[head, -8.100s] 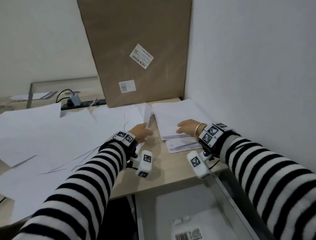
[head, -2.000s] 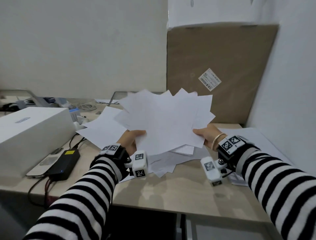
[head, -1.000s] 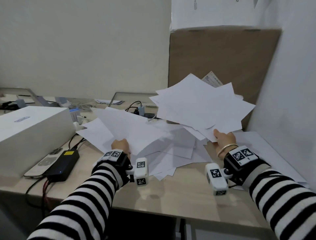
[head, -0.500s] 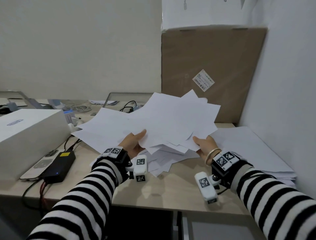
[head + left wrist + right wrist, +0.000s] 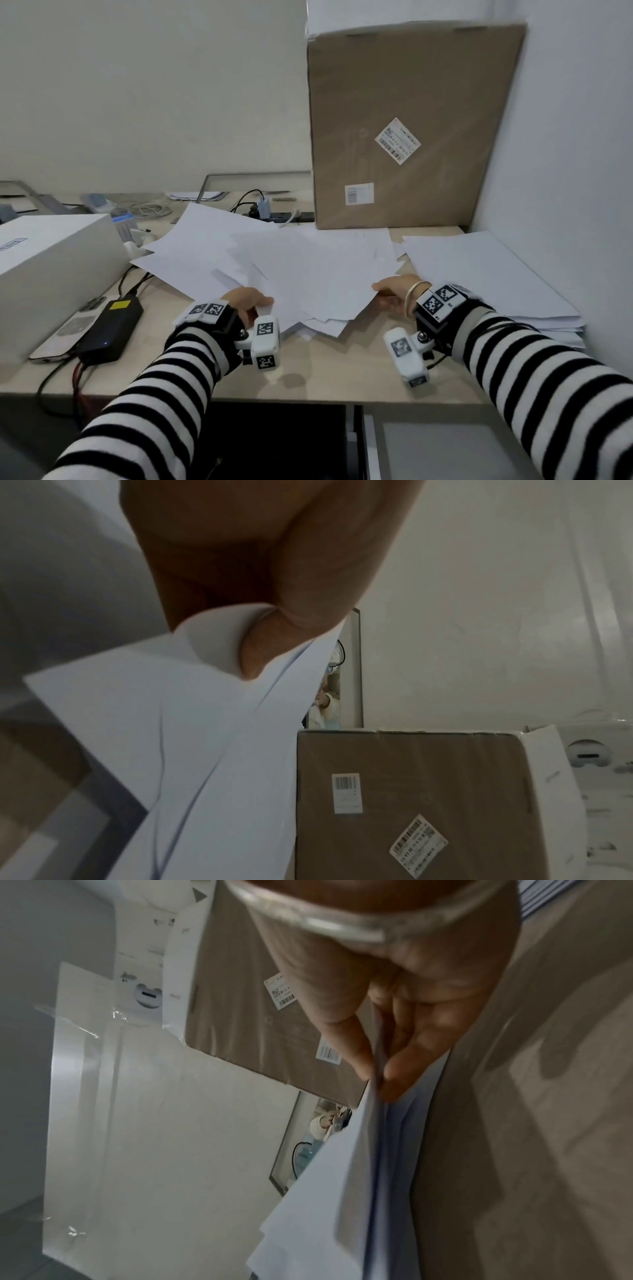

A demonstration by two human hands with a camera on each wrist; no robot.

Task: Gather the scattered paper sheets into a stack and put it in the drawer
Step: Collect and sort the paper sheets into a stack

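Note:
A loose, fanned bundle of white paper sheets (image 5: 308,274) lies low over the middle of the desk. My left hand (image 5: 248,301) pinches its near left edge; in the left wrist view the sheets (image 5: 192,723) curl round my thumb. My right hand (image 5: 390,294) pinches the near right edge, thumb on top, and the right wrist view shows several sheets (image 5: 342,1191) squeezed between thumb and fingers. A squared paper stack (image 5: 489,277) lies at the right by the wall. The drawer (image 5: 438,452) shows open below the desk's front edge, at the bottom right.
A tall brown cardboard box (image 5: 407,123) stands against the back wall. A white box (image 5: 51,263), a black power adapter (image 5: 109,325) with cables and a phone sit at the left. A power strip (image 5: 274,215) lies behind the papers. The wall (image 5: 565,171) closes the right side.
The bundle was held up and fanned in the air; it has come down to lie low over the desk, with both hands still on its near edges.

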